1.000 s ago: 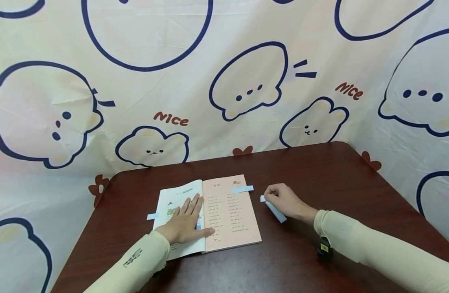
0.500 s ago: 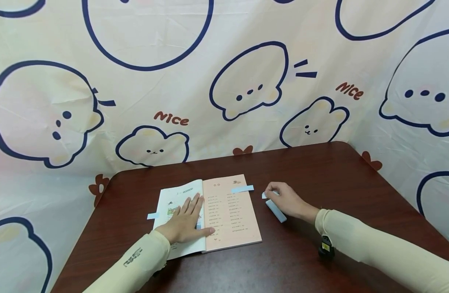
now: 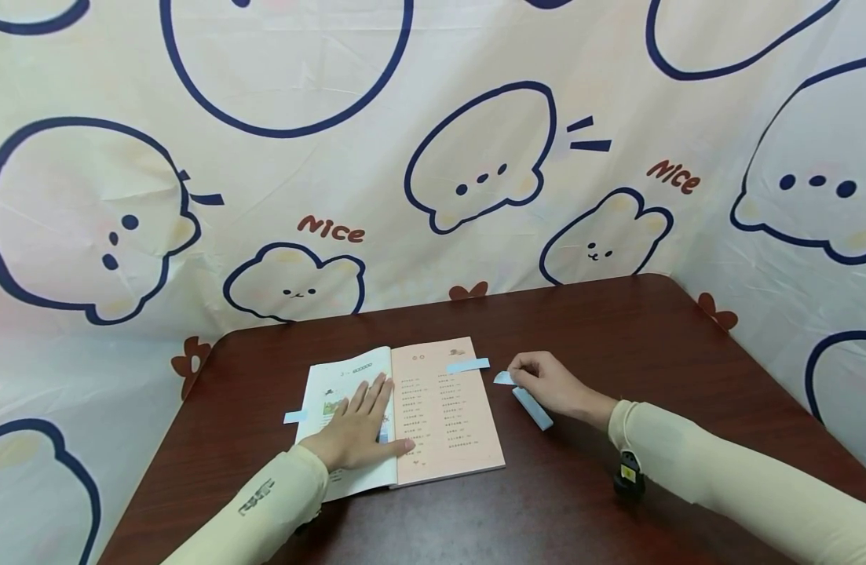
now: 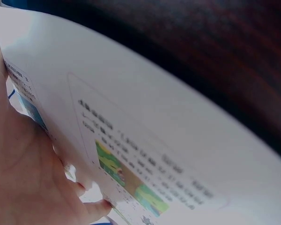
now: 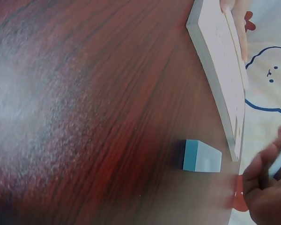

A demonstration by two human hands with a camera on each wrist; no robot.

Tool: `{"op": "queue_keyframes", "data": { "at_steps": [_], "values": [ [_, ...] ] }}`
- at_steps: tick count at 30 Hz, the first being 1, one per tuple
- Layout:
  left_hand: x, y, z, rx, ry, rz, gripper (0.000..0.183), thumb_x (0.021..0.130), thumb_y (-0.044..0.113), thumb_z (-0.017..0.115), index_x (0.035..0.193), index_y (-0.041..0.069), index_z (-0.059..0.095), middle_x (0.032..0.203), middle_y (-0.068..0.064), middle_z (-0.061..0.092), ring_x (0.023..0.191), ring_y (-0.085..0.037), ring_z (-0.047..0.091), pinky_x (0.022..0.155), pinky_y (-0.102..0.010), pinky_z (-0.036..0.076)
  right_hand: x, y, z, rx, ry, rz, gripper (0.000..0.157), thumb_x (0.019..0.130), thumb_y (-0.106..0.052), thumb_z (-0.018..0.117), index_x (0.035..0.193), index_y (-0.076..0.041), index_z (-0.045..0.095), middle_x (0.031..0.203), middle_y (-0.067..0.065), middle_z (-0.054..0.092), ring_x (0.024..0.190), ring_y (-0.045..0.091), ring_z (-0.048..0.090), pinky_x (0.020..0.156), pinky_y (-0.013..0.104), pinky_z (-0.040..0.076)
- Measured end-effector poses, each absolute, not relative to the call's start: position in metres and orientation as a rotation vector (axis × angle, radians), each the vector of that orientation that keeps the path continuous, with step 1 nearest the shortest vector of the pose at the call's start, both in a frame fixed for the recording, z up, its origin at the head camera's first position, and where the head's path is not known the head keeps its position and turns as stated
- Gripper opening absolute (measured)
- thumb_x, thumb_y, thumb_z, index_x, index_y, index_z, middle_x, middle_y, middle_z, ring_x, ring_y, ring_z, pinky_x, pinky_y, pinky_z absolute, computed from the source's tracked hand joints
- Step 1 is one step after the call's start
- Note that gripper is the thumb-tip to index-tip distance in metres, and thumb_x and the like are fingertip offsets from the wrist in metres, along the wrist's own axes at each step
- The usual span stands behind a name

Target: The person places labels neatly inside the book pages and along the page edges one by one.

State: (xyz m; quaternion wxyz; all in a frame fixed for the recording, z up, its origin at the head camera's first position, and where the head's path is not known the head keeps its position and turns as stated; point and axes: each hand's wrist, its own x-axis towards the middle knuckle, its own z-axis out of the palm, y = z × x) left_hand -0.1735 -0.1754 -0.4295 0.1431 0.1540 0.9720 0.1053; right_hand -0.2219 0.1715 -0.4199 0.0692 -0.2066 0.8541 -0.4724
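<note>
My left hand (image 3: pixel 358 428) lies flat with spread fingers on the left page of an open book (image 3: pixel 447 416), its thumb reaching over the fold. To the right of the book, my right hand (image 3: pixel 549 382) pinches a small pale blue sticky note (image 3: pixel 503 378) between thumb and fingers; part of the note is hidden by them. Close below that hand, a blue pad of sticky notes (image 3: pixel 532 409) rests on the table, also seen as a block in the right wrist view. One blue strip (image 3: pixel 468 366) sticks out from the right page, another strip (image 3: pixel 294 417) from the left edge.
The dark brown wooden table (image 3: pixel 581 494) carries the book and the pad. Behind it hangs a pale cloth (image 3: pixel 376 180) printed with cartoon outlines, and it also runs along the right side. A black device (image 3: pixel 628 476) sits under the right sleeve's cuff.
The pinched sticky note has turned, and more of it now shows, pointing left toward the book. My right hand has shifted only slightly. The left hand stays on the page.
</note>
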Motion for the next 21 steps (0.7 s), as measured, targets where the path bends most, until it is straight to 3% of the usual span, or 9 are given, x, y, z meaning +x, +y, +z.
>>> {"op": "queue_keyframes", "data": {
  "at_steps": [5, 9, 13, 21],
  "values": [
    [-0.174, -0.176, -0.43, 0.436, 2.799, 0.305, 0.114, 0.087, 0.079, 0.05, 0.163, 0.007, 0.006, 0.173, -0.011, 0.001, 0.159, -0.041, 0.006, 0.122, -0.067, 0.015, -0.222, 0.172, -0.417, -0.67, 2.471, -1.452, 0.019, 0.106, -0.012, 0.051, 0.103, 0.003, 0.064, 0.084, 0.02, 0.067, 0.067, 0.018, 0.055, 0.058, 0.023, 0.045],
    [-0.174, -0.176, -0.43, 0.432, 2.798, 0.301, 0.114, 0.087, 0.08, 0.05, 0.164, 0.007, 0.005, 0.173, -0.011, 0.001, 0.159, -0.041, 0.006, 0.122, -0.067, 0.015, -0.222, 0.172, -0.418, -0.66, 2.458, -1.424, 0.02, 0.106, -0.011, 0.05, 0.105, 0.005, 0.062, 0.064, 0.007, 0.054, 0.052, 0.01, 0.042, 0.05, 0.021, 0.037],
    [-0.173, -0.176, -0.43, 0.431, 2.793, 0.303, 0.115, 0.087, 0.08, 0.05, 0.164, 0.007, 0.005, 0.173, -0.011, 0.001, 0.158, -0.041, 0.006, 0.122, -0.067, 0.015, -0.223, 0.17, -0.42, -0.595, 2.516, -1.363, 0.022, 0.106, -0.012, 0.049, 0.103, 0.004, 0.065, 0.056, -0.004, 0.037, 0.046, 0.008, 0.03, 0.047, 0.022, 0.03],
    [-0.174, -0.176, -0.428, 0.436, 2.784, 0.301, 0.113, 0.088, 0.079, 0.05, 0.164, 0.008, 0.004, 0.173, -0.011, -0.001, 0.159, -0.041, 0.005, 0.122, -0.067, 0.014, -0.225, 0.159, -0.422, -0.456, 2.62, -1.301, 0.03, 0.1, -0.023, 0.062, 0.082, 0.0, 0.066, 0.056, -0.004, 0.036, 0.046, 0.013, 0.031, 0.046, 0.024, 0.027]
  ]
}}
